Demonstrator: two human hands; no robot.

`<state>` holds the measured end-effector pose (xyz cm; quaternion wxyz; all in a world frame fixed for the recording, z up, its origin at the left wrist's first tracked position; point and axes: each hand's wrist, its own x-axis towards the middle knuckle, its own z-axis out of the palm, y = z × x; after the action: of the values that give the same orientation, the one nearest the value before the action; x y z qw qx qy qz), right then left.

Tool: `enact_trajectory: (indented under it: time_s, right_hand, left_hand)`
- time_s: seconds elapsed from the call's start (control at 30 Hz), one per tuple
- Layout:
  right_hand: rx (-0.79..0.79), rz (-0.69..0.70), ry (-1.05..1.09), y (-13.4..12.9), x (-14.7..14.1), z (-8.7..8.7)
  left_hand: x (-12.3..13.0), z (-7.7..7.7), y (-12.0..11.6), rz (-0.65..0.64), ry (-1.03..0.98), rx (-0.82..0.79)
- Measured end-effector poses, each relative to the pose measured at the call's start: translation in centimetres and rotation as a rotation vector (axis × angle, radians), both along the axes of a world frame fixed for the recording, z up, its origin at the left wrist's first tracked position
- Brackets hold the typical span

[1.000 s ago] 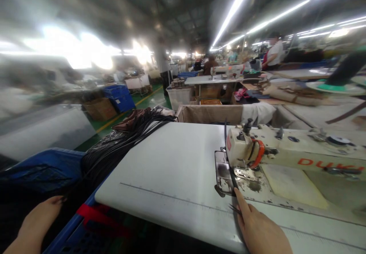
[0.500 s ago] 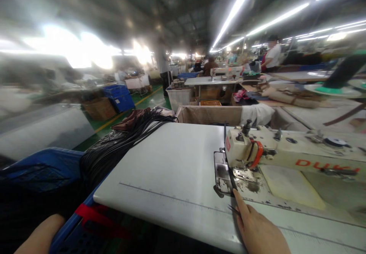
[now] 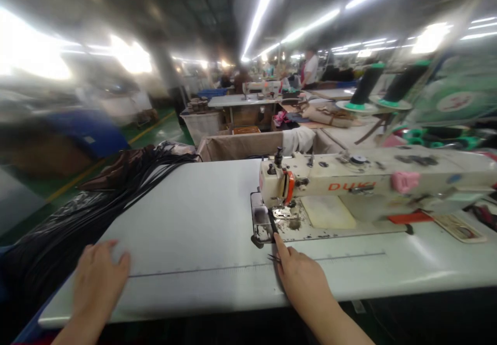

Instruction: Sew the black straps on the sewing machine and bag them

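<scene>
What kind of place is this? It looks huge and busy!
Most likely a sewing factory: an industrial sewing machine is set into a white work table, thread cones stand behind it, and another sewing machine sits on a table further along.

The left hand (image 3: 97, 283) lies open, fingers spread, on a long white table (image 3: 186, 215), left of a cream DUKI industrial sewing machine (image 3: 334, 179). The right hand (image 3: 301, 277) sits just in front of the machine's presser foot (image 3: 280, 213), its index fingertip (image 3: 276, 239) on a narrow black strap (image 3: 272, 221) running under the foot. The pointed tips of small steel snips (image 3: 274, 257) show beside the fingers. A thick bundle of long black straps (image 3: 116, 195) drapes over the table's far left edge, well left of the machine. Behind the machine stands a beige fabric-lined bin (image 3: 240, 145), and two black thread cones (image 3: 367, 83) on round stands rise beyond its right end.
</scene>
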<state>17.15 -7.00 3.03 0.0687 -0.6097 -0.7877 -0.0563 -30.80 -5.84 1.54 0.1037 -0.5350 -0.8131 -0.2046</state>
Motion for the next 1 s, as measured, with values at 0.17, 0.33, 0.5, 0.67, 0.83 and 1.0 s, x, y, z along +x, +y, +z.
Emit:
enact_trajectory:
  time_s: [0.17,0.33,0.5,0.67,0.83,1.0]
  right_hand:
    - [-0.072,-0.029,-0.016,-0.2,-0.2,0.9]
    - [-0.128,-0.042,0.046,-0.4,-0.1,1.1]
    - [-0.168,-0.041,0.168,-1.0,0.7,1.0]
    - [-0.183,-0.044,0.277,-0.9,2.1,1.7]
    - [-0.087,-0.109,0.267,0.3,3.7,1.1]
    - [0.045,-0.046,0.305,0.6,4.6,-0.5]
  left_hand:
    - [16.8,-1.2,2.7,-0.477,-0.092,0.003]
    - [28.8,-0.6,2.7,-0.87,-0.034,-0.099]
    - [32.1,0.3,2.5,-1.013,-0.003,-0.065]
    - [31.8,0.1,2.0,-1.077,0.091,-0.038]
    - [32.1,0.2,1.8,-1.044,0.079,-0.039]
    - [32.3,0.2,1.9,-1.055,0.048,-0.073]
